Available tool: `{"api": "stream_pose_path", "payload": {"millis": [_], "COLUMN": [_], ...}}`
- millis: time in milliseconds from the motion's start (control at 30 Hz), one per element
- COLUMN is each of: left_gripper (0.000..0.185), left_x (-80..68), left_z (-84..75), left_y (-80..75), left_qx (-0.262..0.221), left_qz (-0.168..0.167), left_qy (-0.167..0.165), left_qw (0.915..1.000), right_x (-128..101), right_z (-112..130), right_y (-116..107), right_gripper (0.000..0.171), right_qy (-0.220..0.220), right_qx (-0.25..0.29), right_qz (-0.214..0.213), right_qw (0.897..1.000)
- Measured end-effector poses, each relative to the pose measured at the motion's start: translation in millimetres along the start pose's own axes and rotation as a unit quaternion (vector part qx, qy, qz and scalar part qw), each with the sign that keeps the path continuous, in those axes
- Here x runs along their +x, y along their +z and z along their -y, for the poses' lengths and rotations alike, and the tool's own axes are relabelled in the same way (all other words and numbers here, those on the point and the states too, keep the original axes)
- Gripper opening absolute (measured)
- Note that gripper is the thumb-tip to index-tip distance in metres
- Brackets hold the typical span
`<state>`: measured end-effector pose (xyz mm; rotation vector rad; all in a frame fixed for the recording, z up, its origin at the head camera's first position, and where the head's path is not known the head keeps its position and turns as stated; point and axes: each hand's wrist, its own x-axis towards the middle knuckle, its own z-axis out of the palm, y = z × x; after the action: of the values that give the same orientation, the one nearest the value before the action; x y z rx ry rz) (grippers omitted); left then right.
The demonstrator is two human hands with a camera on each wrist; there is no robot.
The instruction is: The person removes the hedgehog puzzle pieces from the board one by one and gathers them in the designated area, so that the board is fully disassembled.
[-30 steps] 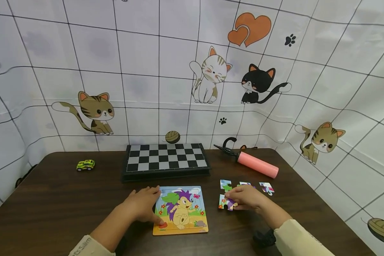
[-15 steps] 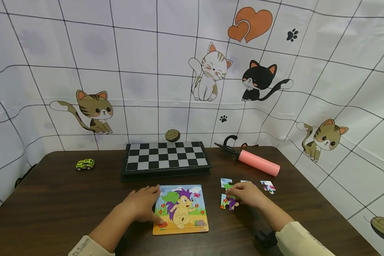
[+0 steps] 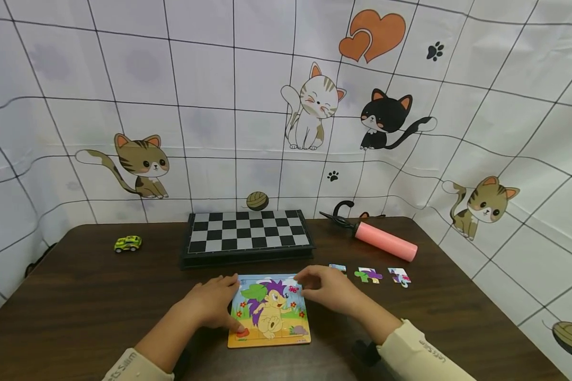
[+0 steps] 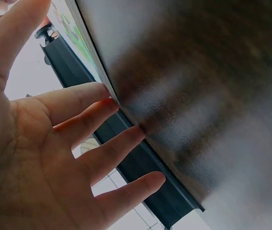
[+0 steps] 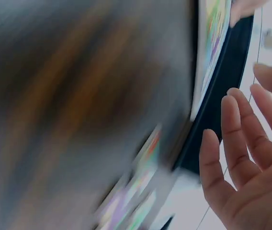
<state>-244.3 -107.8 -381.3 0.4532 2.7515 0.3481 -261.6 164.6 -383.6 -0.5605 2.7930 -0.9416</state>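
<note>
Lying between both hands (fingers relaxed, holding nothing), the puzzle board (image 3: 269,312) touches each.

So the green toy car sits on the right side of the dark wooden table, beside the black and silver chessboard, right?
Not quite. The green toy car sits on the left side of the dark wooden table, to the left of the black and silver chessboard. The head view shows it.

We wear a pale cream long-sleeved top whose cuffs carry small dark lettering, our left hand (image 3: 212,304) and right hand (image 3: 331,290) are bare with no rings or gloves, and a dark strap-mounted device sits under each wrist.
</note>
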Motion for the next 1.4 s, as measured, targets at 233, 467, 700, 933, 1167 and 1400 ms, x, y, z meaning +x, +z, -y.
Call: {"api": "stream_pose_path", "payload": {"millis": [233, 467, 700, 933, 1167, 1400], "left_gripper": [0.094, 0.095, 0.095, 0.095, 0.095, 0.095], "left_x": [0.3, -2.1, -2.3, -2.2, -3.2, -3.0], "left_z": [0.7, -0.7, 0.5, -0.8, -0.6, -0.1], "left_y": [3.6, 2.6, 0.0, -1.0, -1.7, -0.2], "left_qx": [-0.008, -0.009, -0.003, -0.006, -0.010, -0.011], "left_qz": [-0.003, -0.003, -0.002, -0.004, -0.005, -0.006], "left_qy": [0.007, 0.007, -0.001, 0.001, 0.001, 0.001], "left_qw": [0.9999, 0.9999, 1.0000, 1.0000, 0.9999, 0.9999], "right_x": [18.2, 25.5, 28.6, 26.7, 23.1, 18.3], "right_z": [37.0, 42.0, 45.1, 48.3, 49.4, 46.5], "right_y": [26.2, 40.0, 39.0, 39.2, 41.3, 43.4], "right_gripper": [0.058, 0.052, 0.036, 0.034, 0.039, 0.019], "right_qy": [0.000, 0.024, 0.030, 0.027, 0.003, -0.020], "right_qx": [-0.063, -0.047, -0.044, -0.034, -0.016, 0.059], "right_qz": [0.097, 0.090, 0.103, 0.091, 0.078, 0.057], "right_qw": [0.993, 0.995, 0.993, 0.995, 0.997, 0.996]}}
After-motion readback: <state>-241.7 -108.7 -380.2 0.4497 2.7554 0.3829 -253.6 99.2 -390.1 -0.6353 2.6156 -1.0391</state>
